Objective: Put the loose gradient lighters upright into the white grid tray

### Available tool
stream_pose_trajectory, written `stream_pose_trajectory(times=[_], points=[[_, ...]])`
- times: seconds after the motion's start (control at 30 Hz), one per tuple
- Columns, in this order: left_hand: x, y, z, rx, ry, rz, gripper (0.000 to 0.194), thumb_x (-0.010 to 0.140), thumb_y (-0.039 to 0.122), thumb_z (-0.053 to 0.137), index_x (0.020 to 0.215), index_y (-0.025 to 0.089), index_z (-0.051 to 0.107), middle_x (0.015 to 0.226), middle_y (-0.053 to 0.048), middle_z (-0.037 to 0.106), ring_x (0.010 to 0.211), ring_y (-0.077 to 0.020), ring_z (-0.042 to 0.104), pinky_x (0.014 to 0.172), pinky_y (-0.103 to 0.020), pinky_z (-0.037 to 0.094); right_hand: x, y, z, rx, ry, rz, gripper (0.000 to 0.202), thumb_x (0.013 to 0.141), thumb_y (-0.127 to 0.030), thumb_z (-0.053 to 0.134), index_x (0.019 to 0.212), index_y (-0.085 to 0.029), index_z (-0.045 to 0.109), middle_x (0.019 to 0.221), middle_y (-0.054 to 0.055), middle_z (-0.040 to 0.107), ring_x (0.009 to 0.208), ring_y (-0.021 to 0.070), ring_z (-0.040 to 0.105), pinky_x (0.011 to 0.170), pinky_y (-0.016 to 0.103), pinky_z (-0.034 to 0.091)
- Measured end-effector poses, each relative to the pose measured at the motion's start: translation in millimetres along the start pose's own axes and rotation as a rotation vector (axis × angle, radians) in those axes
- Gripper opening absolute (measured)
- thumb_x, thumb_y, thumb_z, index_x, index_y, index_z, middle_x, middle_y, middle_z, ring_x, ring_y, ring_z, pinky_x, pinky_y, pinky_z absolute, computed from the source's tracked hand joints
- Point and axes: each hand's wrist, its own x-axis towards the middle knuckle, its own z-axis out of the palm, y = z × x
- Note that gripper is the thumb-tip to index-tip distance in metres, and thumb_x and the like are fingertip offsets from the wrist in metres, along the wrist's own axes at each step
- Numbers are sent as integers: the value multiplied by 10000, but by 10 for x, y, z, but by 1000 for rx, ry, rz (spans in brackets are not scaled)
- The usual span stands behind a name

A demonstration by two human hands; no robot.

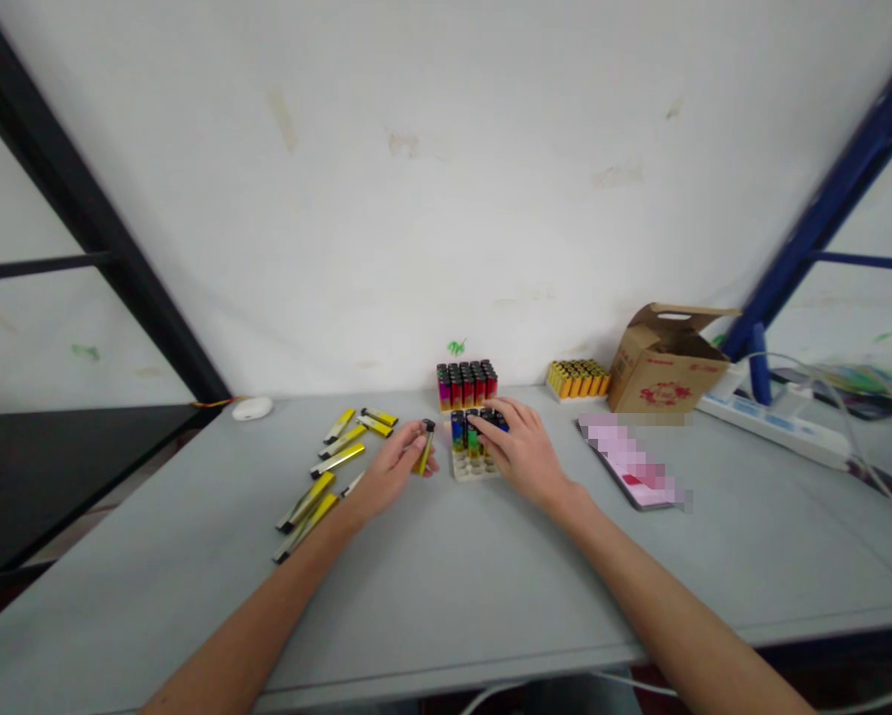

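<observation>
My left hand [401, 459] is closed round one lighter [426, 449] with a yellow body and black top, held tilted just left of a pale tray [479, 470] with round holes. Blue, green and yellow lighters [459, 433] with black tops stand upright in the tray's back rows; bare holes show in front. My right hand [524, 447] reaches over the tray from the right, thumb and fingers bent about the black tops of the lighters there. Its fingertips are partly hidden among them. Several yellow-and-silver lighters [338, 461] lie loose left of my left hand.
Behind the tray stands a block of red and purple lighters [467, 385]. Farther right are a tray of yellow-orange cylinders [578, 379], an open cardboard box [659, 372], a phone [629, 462] and a power strip [781, 432]. A white case [252, 408] lies at the back left.
</observation>
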Motion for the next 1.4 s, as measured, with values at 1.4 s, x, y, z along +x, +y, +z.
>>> stream_pose_trajectory(times=[1.4], points=[[226,63,256,-538,120,-256,472,824,530,362,486,208,292,421,96,135,345,-56,101,342,-165,106,-270,403,71,179,-267,400,506,971,-502,269,1052,-131,604,1112,161,626,1093,259,547,983,421,391]])
